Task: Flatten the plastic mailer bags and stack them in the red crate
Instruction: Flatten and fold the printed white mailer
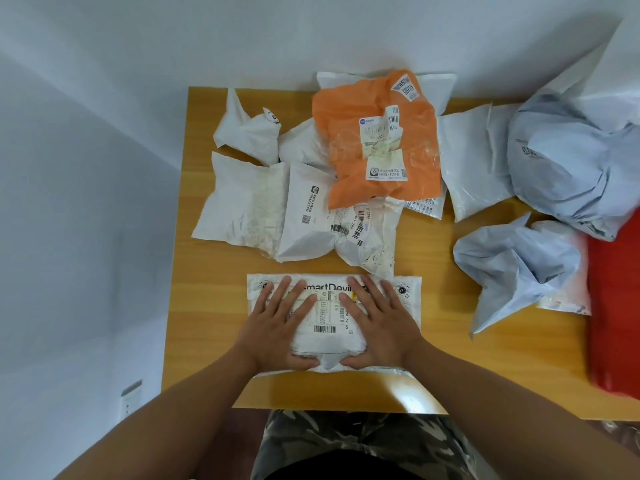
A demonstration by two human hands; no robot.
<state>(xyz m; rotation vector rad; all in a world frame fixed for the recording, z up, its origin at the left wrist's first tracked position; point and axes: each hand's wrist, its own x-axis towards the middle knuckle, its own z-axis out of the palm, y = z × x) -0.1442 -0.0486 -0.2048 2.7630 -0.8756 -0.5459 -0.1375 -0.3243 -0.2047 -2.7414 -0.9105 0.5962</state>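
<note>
A white mailer bag (408, 306) with black lettering and a barcode label lies flat near the table's front edge. My left hand (280, 327) presses on its left half with fingers straight and spread. My right hand (377, 323) presses on its right half the same way. The red crate (614, 317) stands at the right edge of the view, partly cut off. An orange mailer bag (349, 133) lies crumpled on top of the pile behind.
Several crumpled white mailers (242, 199) cover the back of the wooden table (443, 386). A grey crumpled bag (512, 271) lies by the crate, a larger grey one (568, 161) behind it. White walls close the left and back.
</note>
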